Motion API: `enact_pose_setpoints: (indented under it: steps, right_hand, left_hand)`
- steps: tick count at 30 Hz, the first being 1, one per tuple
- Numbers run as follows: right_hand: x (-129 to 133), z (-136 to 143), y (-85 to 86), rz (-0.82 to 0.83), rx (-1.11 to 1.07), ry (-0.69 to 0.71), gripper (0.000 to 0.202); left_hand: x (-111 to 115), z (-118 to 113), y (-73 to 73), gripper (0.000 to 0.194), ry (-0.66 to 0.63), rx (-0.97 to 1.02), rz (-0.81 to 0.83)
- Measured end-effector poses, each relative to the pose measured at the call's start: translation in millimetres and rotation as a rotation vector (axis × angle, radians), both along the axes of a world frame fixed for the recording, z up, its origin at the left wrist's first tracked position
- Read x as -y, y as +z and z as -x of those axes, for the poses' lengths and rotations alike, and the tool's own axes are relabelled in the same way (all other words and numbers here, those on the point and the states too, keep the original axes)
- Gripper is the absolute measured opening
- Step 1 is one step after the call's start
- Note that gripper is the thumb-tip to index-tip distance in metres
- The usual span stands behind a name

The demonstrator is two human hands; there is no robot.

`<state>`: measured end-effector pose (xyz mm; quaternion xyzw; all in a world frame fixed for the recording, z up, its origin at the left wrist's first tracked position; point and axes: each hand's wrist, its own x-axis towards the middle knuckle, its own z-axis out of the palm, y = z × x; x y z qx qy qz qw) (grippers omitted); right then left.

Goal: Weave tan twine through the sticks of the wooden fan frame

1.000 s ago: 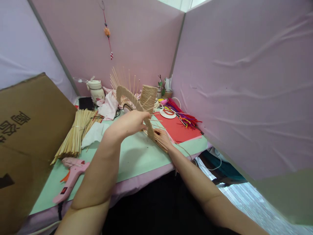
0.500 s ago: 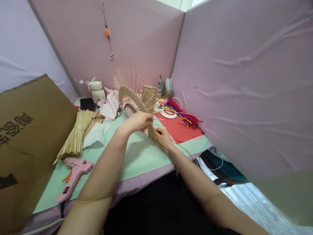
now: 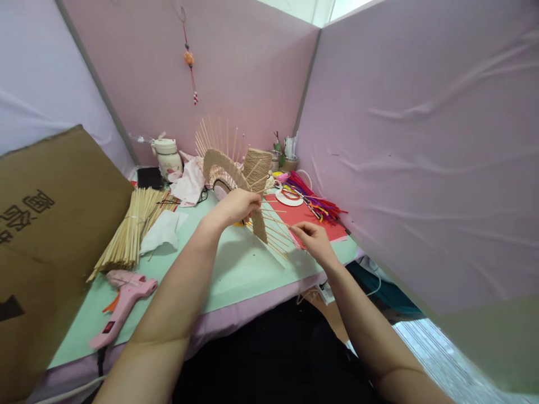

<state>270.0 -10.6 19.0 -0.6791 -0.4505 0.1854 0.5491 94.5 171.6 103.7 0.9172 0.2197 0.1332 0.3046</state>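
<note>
A curved tan band (image 3: 225,161) wrapped in twine, with many thin sticks fanning out from its edge, stands tilted on the table. My left hand (image 3: 241,205) is closed on the band's right part; its fingertips are partly hidden. To the right, my right hand (image 3: 314,238) pinches a thin strand, which looks like twine, drawn out from the sticks. Several sticks (image 3: 275,238) of the band point towards this hand. Just behind the band is a cone-shaped spool of twine (image 3: 257,168).
At left lie a bundle of sticks (image 3: 126,230), a white tissue (image 3: 162,231) and a pink glue gun (image 3: 126,303), beside a cardboard sheet (image 3: 54,235). A bottle (image 3: 167,160) stands behind. Red sheets (image 3: 280,216) and coloured pipe cleaners (image 3: 315,196) lie right.
My right hand has moved right, away from the band, drawing the strand out. The sticks it covered now show. My left hand keeps its hold on the band.
</note>
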Motion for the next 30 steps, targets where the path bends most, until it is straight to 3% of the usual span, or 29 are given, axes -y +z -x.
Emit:
enact_pose_setpoints:
  steps: [6, 11, 18, 21, 24, 30]
  right_hand:
    - [23, 17, 24.4, -0.012, 0.149, 0.07, 0.03]
    - [34, 41, 42.7, -0.084, 0.443, 0.101, 0.025]
    - [34, 40, 36.5, 0.029, 0.69, 0.125, 0.025]
    - [30, 29, 28.2, 0.054, 0.624, 0.099, 0.023]
    - [19, 18, 18.4, 0.094, 0.378, 0.098, 0.024]
    - [-31, 20, 7.3, 0.106, -0.104, 0.196, 0.037]
  left_hand:
    - [2, 0, 2.0, 0.013, 0.016, -0.007, -0.027]
    - [1, 0, 1.6, 0.015, 0.002, 0.006, -0.049]
    - [-4, 2, -0.8, 0.014, 0.008, 0.025, -0.019]
    - [-6, 2, -0.9, 0.013, -0.002, 0.03, -0.004]
    - [-5, 5, 3.4, 0.012, 0.009, 0.045, 0.008]
    - [2, 26, 28.0, 0.013, 0.035, 0.203, 0.046]
